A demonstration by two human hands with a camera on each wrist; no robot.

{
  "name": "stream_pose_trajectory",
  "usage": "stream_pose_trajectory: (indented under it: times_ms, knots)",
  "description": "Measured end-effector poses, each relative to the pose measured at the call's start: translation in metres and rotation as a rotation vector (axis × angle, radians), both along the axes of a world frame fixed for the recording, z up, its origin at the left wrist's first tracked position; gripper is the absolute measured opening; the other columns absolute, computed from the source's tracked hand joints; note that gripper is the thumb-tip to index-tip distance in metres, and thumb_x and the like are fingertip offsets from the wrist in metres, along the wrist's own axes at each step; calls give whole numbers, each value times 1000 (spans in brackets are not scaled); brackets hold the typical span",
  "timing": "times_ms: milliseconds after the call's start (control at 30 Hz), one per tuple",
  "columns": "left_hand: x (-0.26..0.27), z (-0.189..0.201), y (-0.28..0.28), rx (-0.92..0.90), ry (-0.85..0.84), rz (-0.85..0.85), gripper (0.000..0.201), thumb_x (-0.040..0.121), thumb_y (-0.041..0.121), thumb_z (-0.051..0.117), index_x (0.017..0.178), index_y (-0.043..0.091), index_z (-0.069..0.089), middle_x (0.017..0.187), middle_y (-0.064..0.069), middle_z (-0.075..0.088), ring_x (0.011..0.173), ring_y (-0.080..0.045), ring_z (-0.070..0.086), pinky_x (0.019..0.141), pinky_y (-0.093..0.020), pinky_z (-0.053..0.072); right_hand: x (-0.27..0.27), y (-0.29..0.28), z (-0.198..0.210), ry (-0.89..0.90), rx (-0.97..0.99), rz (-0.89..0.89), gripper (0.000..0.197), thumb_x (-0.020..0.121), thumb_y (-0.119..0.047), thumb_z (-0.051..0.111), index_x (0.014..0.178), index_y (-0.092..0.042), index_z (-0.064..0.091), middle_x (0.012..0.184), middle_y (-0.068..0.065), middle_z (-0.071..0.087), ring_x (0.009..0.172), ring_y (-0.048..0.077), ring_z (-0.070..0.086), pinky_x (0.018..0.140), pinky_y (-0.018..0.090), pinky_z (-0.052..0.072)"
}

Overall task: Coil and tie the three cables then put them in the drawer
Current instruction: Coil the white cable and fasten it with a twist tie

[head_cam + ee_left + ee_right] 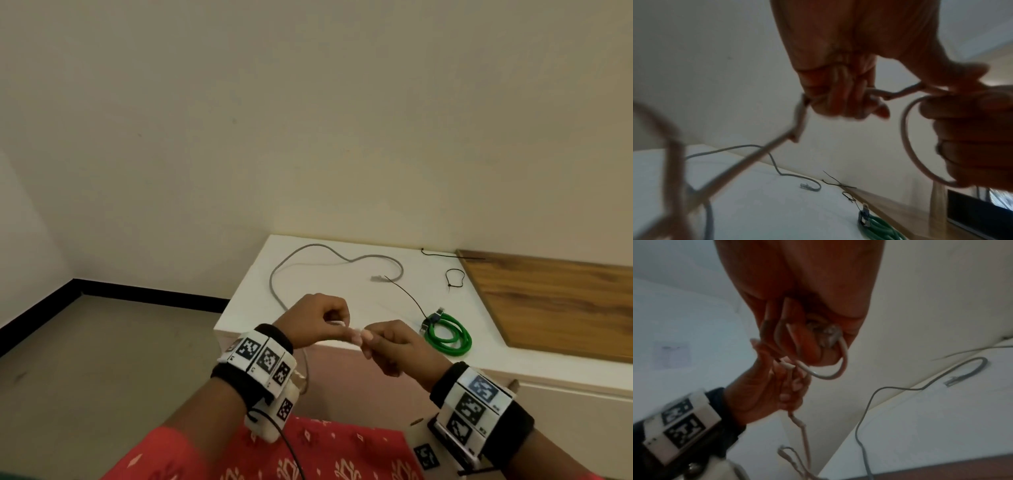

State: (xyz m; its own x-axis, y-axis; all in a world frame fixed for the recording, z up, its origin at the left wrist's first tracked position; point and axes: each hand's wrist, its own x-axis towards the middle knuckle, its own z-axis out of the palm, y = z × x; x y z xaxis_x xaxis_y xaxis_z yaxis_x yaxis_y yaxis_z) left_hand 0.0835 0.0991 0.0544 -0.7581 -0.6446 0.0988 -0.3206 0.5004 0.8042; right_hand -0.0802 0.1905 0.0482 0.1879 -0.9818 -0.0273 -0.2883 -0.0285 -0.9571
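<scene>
Both hands are raised in front of the white cabinet top (342,301) and hold one thin white cable (906,129). My left hand (322,318) grips a stretch of it in curled fingers, and the rest hangs below (805,439). My right hand (387,342) pinches a small loop of the same cable (830,369). A grey cable (308,253) lies uncoiled on the top, its plug (376,278) near the middle. A green cable (448,337) lies coiled and tied to the right.
Black zip ties lie on the top: a straight one (407,296), a looped one (455,277) and one at the back (445,254). A wooden panel (561,301) covers the right part. The floor (102,342) is at the left.
</scene>
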Motion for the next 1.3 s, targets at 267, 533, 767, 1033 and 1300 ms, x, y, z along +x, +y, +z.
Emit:
stream_pose_trajectory:
  times_ms: [267, 533, 767, 1033, 1300]
  knots:
    - [39, -65, -72, 170, -252, 466, 18, 85, 15, 60, 103, 14, 57, 70, -4, 55, 61, -18, 52, 51, -24, 43, -6, -3, 6, -246, 95, -81, 36, 79, -31, 50, 47, -15, 45, 40, -7, 22, 37, 9, 14, 43, 20, 12]
    - [-1, -91, -94, -340, -853, -26, 35, 82, 17, 62, 115, 21, 49, 107, -13, 63, 98, -30, 58, 78, -34, 43, -14, -7, -1, -329, 123, -34, 43, 64, -51, 70, 47, -17, 48, 39, -8, 25, 37, 10, 16, 43, 24, 14]
    - [-13, -72, -115, -331, -517, 236, 24, 87, 33, 56, 93, 10, 61, 95, -14, 68, 93, -30, 59, 76, -33, 42, -24, -13, -9, -373, 134, -24, 50, 60, -58, 74, 49, -15, 49, 39, -8, 26, 37, 11, 17, 43, 26, 15]
    - [-50, -14, -178, 165, 77, 614, 34, 87, 23, 59, 112, 5, 47, 73, -9, 64, 62, -20, 57, 59, -33, 50, -23, -12, -17, -442, 186, -53, 49, 56, -54, 77, 49, -14, 50, 37, -6, 26, 34, 10, 20, 40, 15, 24]
    - [-36, -35, -99, 485, -111, 45, 43, 94, 46, 34, 112, 12, 52, 96, -5, 66, 81, -13, 59, 65, -27, 47, -36, -13, -1, -523, 112, -156, 50, 55, -54, 78, 52, -14, 48, 40, -7, 25, 35, 8, 19, 38, 18, 23]
